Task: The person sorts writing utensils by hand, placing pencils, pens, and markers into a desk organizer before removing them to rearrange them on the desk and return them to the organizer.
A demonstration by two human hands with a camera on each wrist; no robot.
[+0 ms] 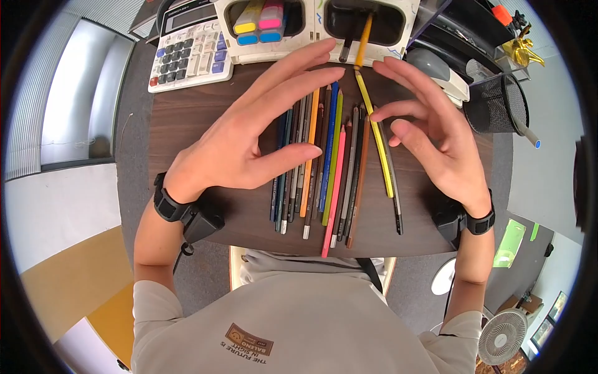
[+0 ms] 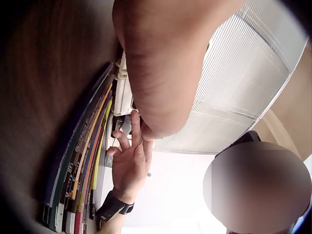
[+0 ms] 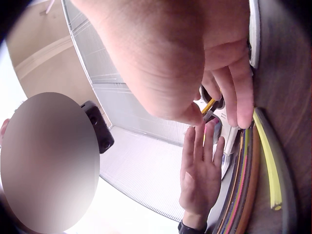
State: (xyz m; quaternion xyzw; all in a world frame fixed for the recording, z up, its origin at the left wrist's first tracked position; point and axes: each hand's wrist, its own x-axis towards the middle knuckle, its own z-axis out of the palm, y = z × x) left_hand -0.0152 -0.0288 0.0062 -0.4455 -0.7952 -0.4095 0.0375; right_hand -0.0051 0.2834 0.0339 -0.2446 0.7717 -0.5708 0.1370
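Note:
Many coloured and dark pencils (image 1: pixel 310 149) lie side by side in a row on the dark wooden desk, tips pointing away from the person. My left hand (image 1: pixel 249 121) hovers over the row's left part with fingers extended and thumb apart, gripping nothing. A yellow pencil (image 1: pixel 382 146) lies slanted on the right, with a dark pencil (image 1: pixel 396 199) alongside it. Over their upper part is my right hand (image 1: pixel 439 134), its fingers spread and slightly bent, one fingertip right at the yellow pencil. In the right wrist view, the yellow pencil (image 3: pixel 269 161) lies below those fingers.
At the back stands a white organizer (image 1: pixel 314 43) holding highlighters (image 1: pixel 258 22) and an upright orange-yellow pencil (image 1: pixel 365 37). A calculator (image 1: pixel 192 53) is at back left. A grey-white device (image 1: pixel 439 71) and a black mesh cup (image 1: pixel 495 103) with a pen stand at right.

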